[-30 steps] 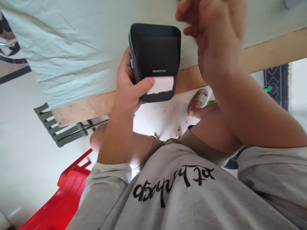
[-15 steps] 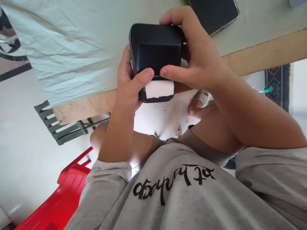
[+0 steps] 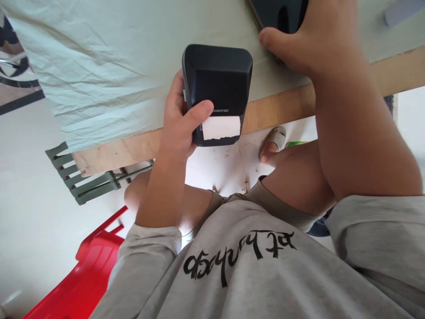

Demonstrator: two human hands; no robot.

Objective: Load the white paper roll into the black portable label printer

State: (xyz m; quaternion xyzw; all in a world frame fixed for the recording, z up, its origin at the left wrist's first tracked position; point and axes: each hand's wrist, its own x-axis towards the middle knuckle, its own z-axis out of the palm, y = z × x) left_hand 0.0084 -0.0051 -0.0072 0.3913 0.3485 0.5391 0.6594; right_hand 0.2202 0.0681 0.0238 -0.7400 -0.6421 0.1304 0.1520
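Note:
A black handheld label printer (image 3: pixel 221 88) is in my left hand (image 3: pixel 181 110), raised above the table's near edge. My left thumb rests on its front, and the fingers go round behind its side. A white paper label (image 3: pixel 221 127) with a ragged lower edge sticks out at the printer's lower end. At the top, my right hand (image 3: pixel 318 44) is on a dark smartphone (image 3: pixel 274 13) lying on the cloth. The right thumb presses on the phone's near side, while the other fingers are mostly hidden or out of frame.
A pale green cloth (image 3: pixel 109 66) covers the table, whose bare wooden edge (image 3: pixel 126 148) faces me. At the far right lies a pale grey object (image 3: pixel 401 12), partly cut off. Beside me stand a red plastic chair (image 3: pixel 89 270) and a green slatted folding stool (image 3: pixel 79 177).
My right hand has let go of the printer and moved up and right onto the phone, which has shifted slightly left. The printer, now in my left hand alone, sits a little lower.

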